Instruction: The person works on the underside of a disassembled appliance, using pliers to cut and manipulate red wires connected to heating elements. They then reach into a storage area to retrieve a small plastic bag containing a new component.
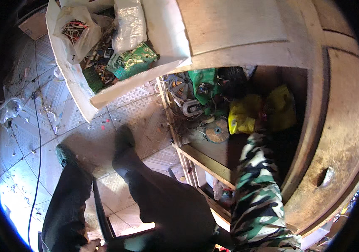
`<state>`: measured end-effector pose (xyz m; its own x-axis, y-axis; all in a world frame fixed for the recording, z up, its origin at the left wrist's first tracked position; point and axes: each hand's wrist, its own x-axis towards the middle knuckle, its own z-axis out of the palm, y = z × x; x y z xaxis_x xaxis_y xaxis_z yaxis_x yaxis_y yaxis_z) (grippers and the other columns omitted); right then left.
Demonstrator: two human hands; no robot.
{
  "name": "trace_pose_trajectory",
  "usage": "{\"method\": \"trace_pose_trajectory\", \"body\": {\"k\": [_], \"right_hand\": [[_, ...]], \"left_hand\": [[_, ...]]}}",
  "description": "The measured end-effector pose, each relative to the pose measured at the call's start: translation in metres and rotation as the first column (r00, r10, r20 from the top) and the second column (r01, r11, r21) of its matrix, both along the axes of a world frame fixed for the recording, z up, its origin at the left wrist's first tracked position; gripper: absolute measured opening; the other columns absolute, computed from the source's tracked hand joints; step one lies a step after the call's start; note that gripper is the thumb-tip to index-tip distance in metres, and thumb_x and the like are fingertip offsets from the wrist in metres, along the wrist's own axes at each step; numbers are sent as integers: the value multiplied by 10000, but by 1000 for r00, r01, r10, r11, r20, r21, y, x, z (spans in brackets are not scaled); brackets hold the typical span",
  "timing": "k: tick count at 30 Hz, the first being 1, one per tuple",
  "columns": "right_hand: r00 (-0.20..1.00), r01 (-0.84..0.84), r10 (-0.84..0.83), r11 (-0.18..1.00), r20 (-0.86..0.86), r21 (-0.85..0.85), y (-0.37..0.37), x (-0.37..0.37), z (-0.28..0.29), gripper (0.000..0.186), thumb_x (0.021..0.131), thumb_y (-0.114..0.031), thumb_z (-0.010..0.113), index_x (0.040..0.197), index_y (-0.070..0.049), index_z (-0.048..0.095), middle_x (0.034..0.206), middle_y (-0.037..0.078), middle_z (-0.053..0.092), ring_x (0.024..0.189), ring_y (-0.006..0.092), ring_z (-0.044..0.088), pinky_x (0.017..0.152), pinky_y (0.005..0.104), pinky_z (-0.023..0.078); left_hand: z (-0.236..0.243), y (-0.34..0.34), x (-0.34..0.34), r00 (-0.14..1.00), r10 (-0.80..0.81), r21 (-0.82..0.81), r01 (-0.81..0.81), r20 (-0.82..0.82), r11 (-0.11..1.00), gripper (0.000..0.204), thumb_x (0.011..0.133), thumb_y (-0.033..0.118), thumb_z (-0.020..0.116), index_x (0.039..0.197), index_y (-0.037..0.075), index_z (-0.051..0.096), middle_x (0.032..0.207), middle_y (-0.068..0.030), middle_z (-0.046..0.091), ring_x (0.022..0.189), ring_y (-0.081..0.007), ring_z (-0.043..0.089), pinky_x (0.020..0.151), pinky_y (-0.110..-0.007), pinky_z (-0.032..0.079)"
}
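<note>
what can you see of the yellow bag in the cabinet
The yellow bag looks like crumpled plastic, bunched into two lumps with a dark fold between them. It lies on the upper shelf of the open wooden cabinet, right of a round metal disc and tangled wires. The camouflage sleeve reaches up to its lower edge; the right hand is hidden in shadow there, so contact cannot be told.

At frame centre we see a brown wooden cupboard shelf (pixel 213 161) bearing 2 crumpled yellow plastic bags (pixel 246 115), a round grey metal disc (pixel 217 132), a white curved tube (pixel 190 108) and a green circuit board (pixel 202 82). At left, the patterned grey tiled floor (pixel 41 126) carries a white cardboard box of electronic scrap (pixel 104 54), a black cable (pixel 38 143) and a clear plastic bag (pixel 7 110).
</note>
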<state>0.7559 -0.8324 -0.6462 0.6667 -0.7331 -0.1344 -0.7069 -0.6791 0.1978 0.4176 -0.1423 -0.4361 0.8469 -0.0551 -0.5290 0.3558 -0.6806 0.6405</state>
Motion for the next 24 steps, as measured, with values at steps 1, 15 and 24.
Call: {"method": "trace_pose_trajectory", "body": {"k": [1,15,24], "right_hand": [[1000,-10,9,1000,-12,-11,-1,4,8,360,951,-313,628,971,31,734,1076,258,744,1058,482,680,899,541,536],[996,-67,62,995,-71,-69,-15,19,42,367,940,-326,640,1029,20,721,1108,252,737,1076,472,680,914,543,537],[995,-66,60,995,-80,-78,-17,13,63,378,933,-335,648,1066,13,713,1129,249,733,1088,465,679,924,544,538]], "left_hand": [[0,-1,0,1000,-1,-2,1,-29,1000,300,945,126,716,1220,8,690,1258,-204,688,1066,-407,676,891,-483,567],[-12,10,-2,1000,14,-39,-14,-16,999,311,920,106,736,1222,40,700,1272,-184,684,1013,-366,698,846,-460,587],[-4,8,3,999,29,-52,-29,13,998,270,937,134,723,1189,38,702,1261,-172,696,973,-361,709,814,-448,593]]}}
